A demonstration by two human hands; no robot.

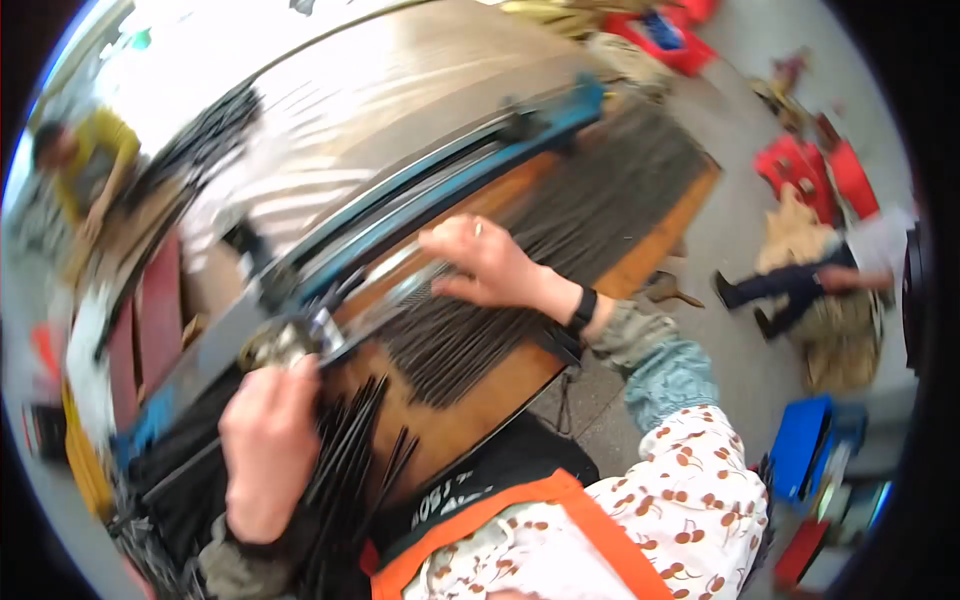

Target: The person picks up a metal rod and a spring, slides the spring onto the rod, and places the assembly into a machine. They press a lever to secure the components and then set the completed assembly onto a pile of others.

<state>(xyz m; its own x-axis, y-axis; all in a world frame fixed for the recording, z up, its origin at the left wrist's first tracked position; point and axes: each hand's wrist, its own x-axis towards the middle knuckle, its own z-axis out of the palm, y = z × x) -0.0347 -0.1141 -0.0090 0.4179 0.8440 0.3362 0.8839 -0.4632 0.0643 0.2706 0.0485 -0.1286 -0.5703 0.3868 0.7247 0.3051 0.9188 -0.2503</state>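
Observation:
My left hand (268, 440) is closed, its fingertips against a small metal mechanism (285, 343) at the near end of a long blue rail frame (440, 195). What its fingers hold, if anything, is hidden. My right hand (490, 268) hovers at the near side of the rail, fingers bent and thumb apart from them, with nothing plainly gripped. A shiny strip (385, 305) runs between the two hands along the frame. Below the right hand, many thin black rods (450, 345) lie side by side on a brown board (480, 408). Motion blurs parts of the scene.
A loose bunch of black rods (345, 450) lies beside my left forearm. Across a wide, shiny table surface (330, 120), a person in yellow (100, 150) sits by another dark pile (205, 135). Another person's legs (790, 290) and blue bins (805, 445) are at the right.

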